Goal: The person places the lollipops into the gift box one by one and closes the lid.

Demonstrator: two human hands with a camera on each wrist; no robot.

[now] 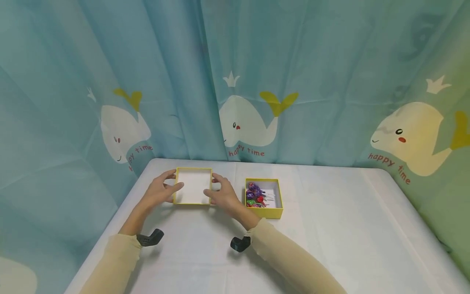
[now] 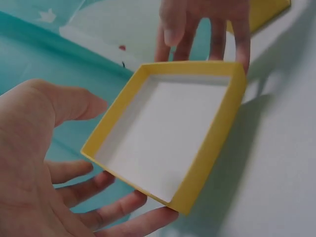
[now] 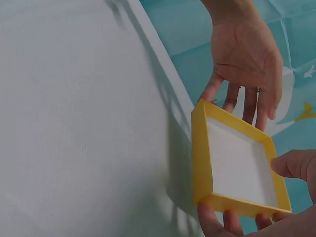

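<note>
My left hand (image 1: 157,191) and right hand (image 1: 226,196) hold a shallow, square yellow box lid (image 1: 193,186) from its two sides, raised over the table. Its white inside is turned up toward the head camera. In the left wrist view, the left fingertips press the lower edge of the lid (image 2: 165,131), with the thumb beside the rim. The right wrist view has the right fingers (image 3: 232,221) under the near side of the lid (image 3: 201,163) and the thumb at its rim.
Right of the hands stands an open yellow box (image 1: 269,213) with several wrapped lollipops (image 1: 254,192) inside, purple, red and green, on white sticks. A white cloth covers the table (image 1: 330,228). Behind it hangs a blue-green curtain (image 1: 319,81) with whale prints.
</note>
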